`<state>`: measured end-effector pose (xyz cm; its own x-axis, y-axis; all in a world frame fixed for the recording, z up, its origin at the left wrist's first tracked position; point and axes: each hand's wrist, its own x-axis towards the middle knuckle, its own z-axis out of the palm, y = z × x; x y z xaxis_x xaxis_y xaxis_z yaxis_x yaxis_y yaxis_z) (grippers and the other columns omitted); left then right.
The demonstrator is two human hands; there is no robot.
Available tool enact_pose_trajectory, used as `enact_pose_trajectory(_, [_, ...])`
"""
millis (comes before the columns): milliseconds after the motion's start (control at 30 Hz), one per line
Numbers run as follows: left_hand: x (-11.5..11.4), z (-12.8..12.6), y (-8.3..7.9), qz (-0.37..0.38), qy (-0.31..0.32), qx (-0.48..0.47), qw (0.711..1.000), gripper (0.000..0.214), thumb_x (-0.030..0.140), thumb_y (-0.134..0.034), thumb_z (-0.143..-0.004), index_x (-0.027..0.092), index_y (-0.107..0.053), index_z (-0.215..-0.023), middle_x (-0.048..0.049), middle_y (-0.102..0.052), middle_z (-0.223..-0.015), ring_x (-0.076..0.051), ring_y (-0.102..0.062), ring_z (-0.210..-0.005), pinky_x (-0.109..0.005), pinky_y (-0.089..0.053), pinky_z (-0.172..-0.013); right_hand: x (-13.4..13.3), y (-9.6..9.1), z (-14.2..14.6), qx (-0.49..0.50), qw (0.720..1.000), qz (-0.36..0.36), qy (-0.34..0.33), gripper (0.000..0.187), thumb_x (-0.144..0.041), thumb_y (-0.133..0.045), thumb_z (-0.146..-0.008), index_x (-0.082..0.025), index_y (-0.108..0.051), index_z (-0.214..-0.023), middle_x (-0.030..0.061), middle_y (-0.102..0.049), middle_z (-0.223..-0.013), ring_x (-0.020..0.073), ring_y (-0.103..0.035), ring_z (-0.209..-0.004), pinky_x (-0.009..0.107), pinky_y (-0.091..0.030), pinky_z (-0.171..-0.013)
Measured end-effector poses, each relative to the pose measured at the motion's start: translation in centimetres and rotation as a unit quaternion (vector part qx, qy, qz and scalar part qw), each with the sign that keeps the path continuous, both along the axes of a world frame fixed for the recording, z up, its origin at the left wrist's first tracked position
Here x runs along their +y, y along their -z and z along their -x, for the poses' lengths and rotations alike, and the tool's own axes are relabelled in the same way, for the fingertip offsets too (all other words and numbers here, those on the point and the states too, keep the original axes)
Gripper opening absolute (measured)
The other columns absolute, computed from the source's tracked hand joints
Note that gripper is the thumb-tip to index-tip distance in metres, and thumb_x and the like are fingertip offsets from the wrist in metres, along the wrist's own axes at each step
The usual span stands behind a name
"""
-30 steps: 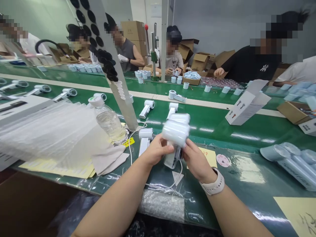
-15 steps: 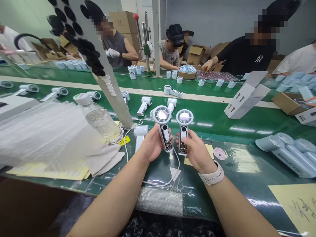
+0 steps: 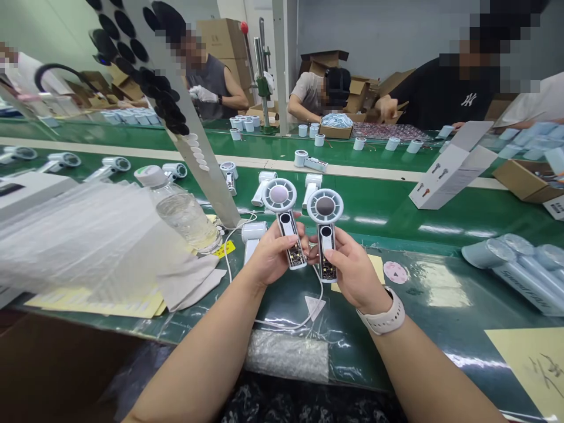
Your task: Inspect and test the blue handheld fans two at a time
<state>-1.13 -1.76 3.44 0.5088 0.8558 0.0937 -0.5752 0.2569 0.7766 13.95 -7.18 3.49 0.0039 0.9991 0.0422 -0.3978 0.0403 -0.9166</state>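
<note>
Comparing, apparently, the left fan and right fan above the bench, left hand and right hand each closed round one, the next move calling for care with the exposed boards

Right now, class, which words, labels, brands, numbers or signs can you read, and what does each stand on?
"Speed FAN": light-blue item at right.
"NY", as a monogram: co-worker's black shirt.
Too small, blurred or cut off to read: handwriting on yellow sheet; print on yellow label, open white carton, brown box.
</note>
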Motion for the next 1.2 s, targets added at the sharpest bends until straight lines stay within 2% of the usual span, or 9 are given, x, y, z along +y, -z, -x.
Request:
enact_pose_trajectory(233, [-0.02, -0.09, 0.03, 0.002, -0.001, 0.034, 0.999, 0.044, 0.024, -0.081, -0.07, 0.021, -0.056, -0.106, 0.0019, -0.061, -0.081, -0.015, -0.06, -0.068, -0.033, -0.052, -0.065, 0.04, -0.22, -0.09, 0.004, 0.999, 0.03, 0.023, 0.025, -0.025, -0.07, -0.074, -0.023, -0.065, -0.098, 0.0036, -0.069, -0.096, 0.0161, -0.061, -0.072, 0.034, -0.054, -0.066])
enact_pose_trajectory(400, [0.02, -0.06, -0.08, 0.013, -0.016, 0.019, 1.0, 0.052, 0.024, -0.08, -0.066, 0.021, -0.058, -0.112, 0.0018, -0.058, -0.085, -0.015, -0.059, -0.071, -0.031, -0.051, -0.066, 0.25, -0.17, -0.32, 0.016, 0.997, 0.067, 0.035, 0.036, -0.022, -0.069, -0.069, -0.022, -0.064, -0.105, 0.0037, -0.068, -0.103, 0.0165, -0.062, -0.074, 0.035, -0.055, -0.068])
enact_pose_trajectory(533, [0.06, -0.09, 0.07, 0.005, -0.021, 0.028, 0.999, 0.051, 0.018, -0.079, -0.064, 0.022, -0.056, -0.109, 0.0028, -0.058, -0.084, -0.013, -0.059, -0.069, -0.03, -0.051, -0.065, 0.17, -0.11, -0.29, 0.012, 0.998, 0.061, 0.026, 0.037, -0.024, -0.07, -0.069, -0.022, -0.061, -0.106, 0.0037, -0.066, -0.1, 0.0164, -0.062, -0.074, 0.035, -0.055, -0.07])
enact_pose_trajectory(700, [-0.09, -0.07, 0.19, -0.003, -0.016, 0.025, 1.0, 0.051, 0.021, -0.078, -0.065, 0.022, -0.054, -0.11, 0.0028, -0.059, -0.086, -0.013, -0.06, -0.069, -0.031, -0.05, -0.066, 0.06, -0.03, -0.5, -0.022, 0.999, 0.044, 0.015, 0.033, -0.028, -0.068, -0.075, -0.024, -0.061, -0.107, 0.0019, -0.065, -0.087, 0.0184, -0.061, -0.074, 0.038, -0.055, -0.071])
enact_pose_trajectory(800, [-0.07, -0.11, 0.21, -0.006, -0.029, 0.04, 0.999, 0.05, 0.018, -0.078, -0.063, 0.021, -0.054, -0.107, 0.003, -0.06, -0.085, -0.013, -0.061, -0.067, -0.03, -0.05, -0.065, 0.14, 0.08, -0.64, -0.035, 0.998, 0.045, 0.018, 0.034, -0.028, -0.07, -0.074, -0.024, -0.06, -0.106, 0.0018, -0.065, -0.09, 0.0167, -0.06, -0.071, 0.038, -0.055, -0.071])
enact_pose_trajectory(1033, [0.17, -0.45, 0.32, 0.029, -0.073, 0.063, 0.995, 0.043, 0.029, -0.078, -0.067, 0.02, -0.053, -0.101, 0.0042, -0.06, -0.079, -0.011, -0.058, -0.06, -0.027, -0.048, -0.056, 0.32, 0.61, -0.41, -0.009, 0.995, 0.075, 0.06, 0.028, -0.039, -0.069, -0.078, -0.022, -0.059, -0.097, 0.003, -0.066, -0.092, 0.0138, -0.058, -0.063, 0.031, -0.052, -0.056])
enact_pose_trajectory(1200, [-0.05, -0.33, 0.31, -0.01, -0.029, 0.05, 0.998, 0.045, 0.032, -0.079, -0.069, 0.021, -0.054, -0.105, 0.0036, -0.061, -0.08, -0.012, -0.06, -0.062, -0.028, -0.05, -0.058, 0.13, 0.44, -0.49, -0.01, 0.998, 0.044, 0.039, 0.028, -0.041, -0.069, -0.079, -0.023, -0.059, -0.097, 0.0021, -0.066, -0.089, 0.0154, -0.06, -0.066, 0.032, -0.053, -0.057])
